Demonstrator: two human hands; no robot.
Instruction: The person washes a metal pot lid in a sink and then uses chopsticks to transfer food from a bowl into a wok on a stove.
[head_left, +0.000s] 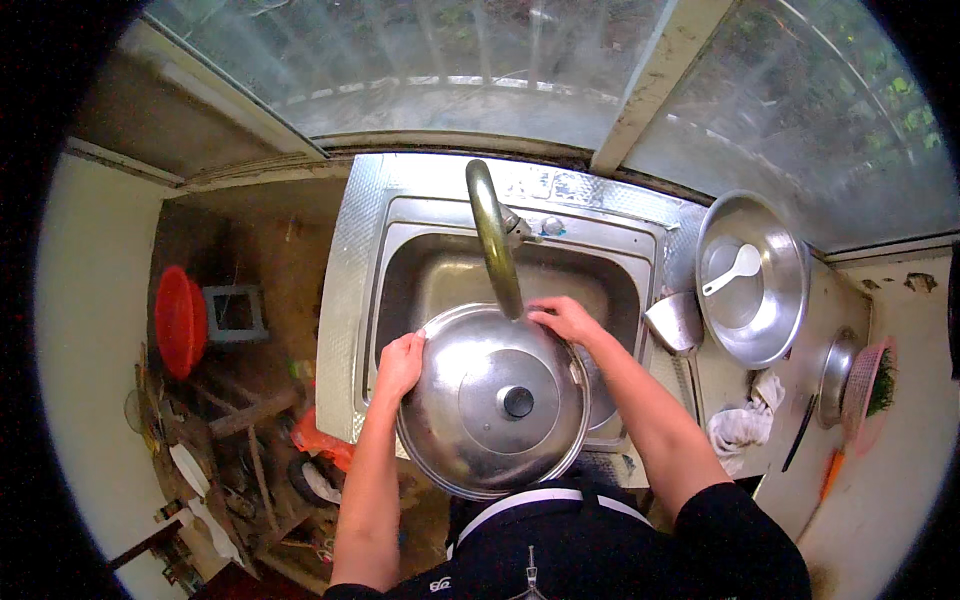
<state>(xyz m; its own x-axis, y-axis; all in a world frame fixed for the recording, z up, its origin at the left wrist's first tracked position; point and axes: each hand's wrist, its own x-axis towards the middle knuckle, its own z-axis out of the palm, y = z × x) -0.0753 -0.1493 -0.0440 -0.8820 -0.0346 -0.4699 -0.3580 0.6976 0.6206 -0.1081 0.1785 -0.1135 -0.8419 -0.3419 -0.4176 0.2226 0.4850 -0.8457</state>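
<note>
A large round stainless steel pot lid (442, 420) with a black knob (518, 402) is over the near part of the sink basin (442, 262), its top facing up. On its left rim my left hand (401, 367) has a grip, thumb on top. My right hand (570, 319), slightly blurred, is at the far right rim, its fingertips beside the mouth of the curved faucet (491, 232). No water stream is visible. Part of another round metal item (601, 394) shows beneath the lid's right side; the rest is hidden.
Right of the sink are a metal basin (784, 300) with a white rice paddle (733, 268), a metal wok spatula (675, 324) and a white cloth (742, 424). Farther right is a pink basket (857, 390) with greens. A red basin (178, 322) is at the left.
</note>
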